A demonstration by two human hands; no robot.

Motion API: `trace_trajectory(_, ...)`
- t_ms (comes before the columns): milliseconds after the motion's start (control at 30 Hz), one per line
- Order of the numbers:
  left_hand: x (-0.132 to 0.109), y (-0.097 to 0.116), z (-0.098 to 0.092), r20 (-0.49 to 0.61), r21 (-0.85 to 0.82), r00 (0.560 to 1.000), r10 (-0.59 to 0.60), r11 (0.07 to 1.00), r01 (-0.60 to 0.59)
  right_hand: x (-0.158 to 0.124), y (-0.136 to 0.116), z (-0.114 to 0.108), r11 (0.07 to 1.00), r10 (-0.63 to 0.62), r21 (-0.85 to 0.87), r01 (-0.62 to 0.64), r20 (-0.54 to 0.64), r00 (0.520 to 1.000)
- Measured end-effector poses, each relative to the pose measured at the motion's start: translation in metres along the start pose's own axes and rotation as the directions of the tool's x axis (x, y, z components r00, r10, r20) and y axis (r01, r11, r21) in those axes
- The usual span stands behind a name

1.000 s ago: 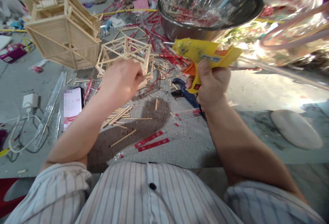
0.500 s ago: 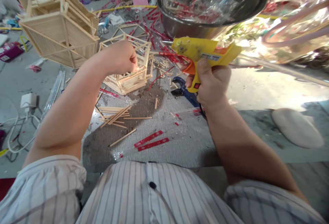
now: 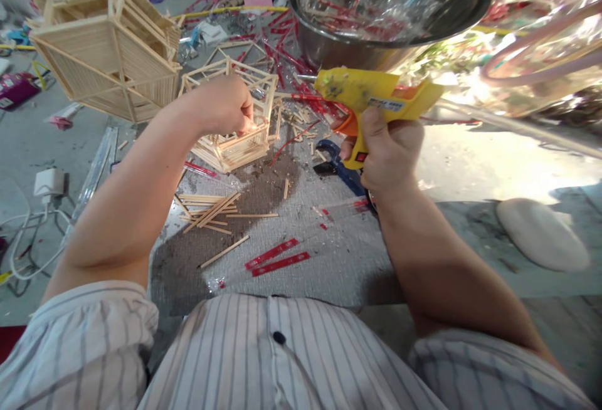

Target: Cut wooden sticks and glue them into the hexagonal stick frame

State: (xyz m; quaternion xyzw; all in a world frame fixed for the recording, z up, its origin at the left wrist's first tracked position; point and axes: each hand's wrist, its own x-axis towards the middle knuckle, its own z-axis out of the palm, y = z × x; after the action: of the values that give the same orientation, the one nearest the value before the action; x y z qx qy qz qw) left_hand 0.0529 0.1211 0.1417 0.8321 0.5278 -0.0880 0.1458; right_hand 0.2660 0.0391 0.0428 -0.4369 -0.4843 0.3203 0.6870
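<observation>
My right hand (image 3: 392, 150) grips a yellow hot glue gun (image 3: 376, 91), its metal nozzle pointing left. A finger lies by the orange trigger. My left hand (image 3: 230, 106) is closed, with its fingertips pinched on a thin wooden stick (image 3: 242, 137) along the near upper edge of a small open frame (image 3: 270, 93) built from such sticks. The hand hides part of that frame. Behind my left forearm stands a larger many-sided stick model (image 3: 89, 59), tilted, with slatted walls. Loose wooden sticks (image 3: 209, 209) lie in a pile nearer to me.
A steel bowl (image 3: 320, 52) holding clear and red wrappers stands behind the glue gun. Blue-handled cutters (image 3: 345, 172) lie below it. Red strips (image 3: 279, 262), cut stick bits and wrappers litter the board. A white charger (image 3: 49, 183) with cables is at left, a pale stone (image 3: 540, 234) at right.
My left hand has shifted very slightly, its fingertips still at the small frame's near edge. The glue gun stays almost in place. The large model appears slightly farther left.
</observation>
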Motion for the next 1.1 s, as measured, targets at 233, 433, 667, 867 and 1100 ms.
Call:
trace_trajectory(233,-0.0008,-0.0008,0.0004,0.010,-0.027,0.999,0.031,0.999,-0.031,-0.0007,0.0006,-0.0003,1.000,-0.001,-0.013,0.001,0.004,1.000)
trace_trajectory(433,-0.0011,0.0019,-0.0022,0.028,0.027,0.999,0.032,0.999,-0.033,-0.0003,-0.0010,0.0023,1.000,0.000,-0.016,0.001,0.012,1.000)
trace_trajectory(667,0.0004,0.0018,-0.0030,0.043,0.065,0.998,0.045,0.997,-0.047,-0.0008,-0.0021,0.0013,1.000,-0.005,-0.022,0.005,0.010,1.000)
trace_trajectory(867,-0.0005,0.0044,-0.0035,0.024,0.020,1.000,0.015,1.000,-0.015,-0.0025,0.0007,-0.0006,1.000,-0.003,-0.007,0.003,0.024,1.000)
trace_trajectory(1100,0.0015,0.0035,-0.0027,0.034,0.032,0.999,0.021,0.999,-0.022,-0.0019,0.0003,0.0009,1.000,-0.015,0.018,0.015,0.014,1.000)
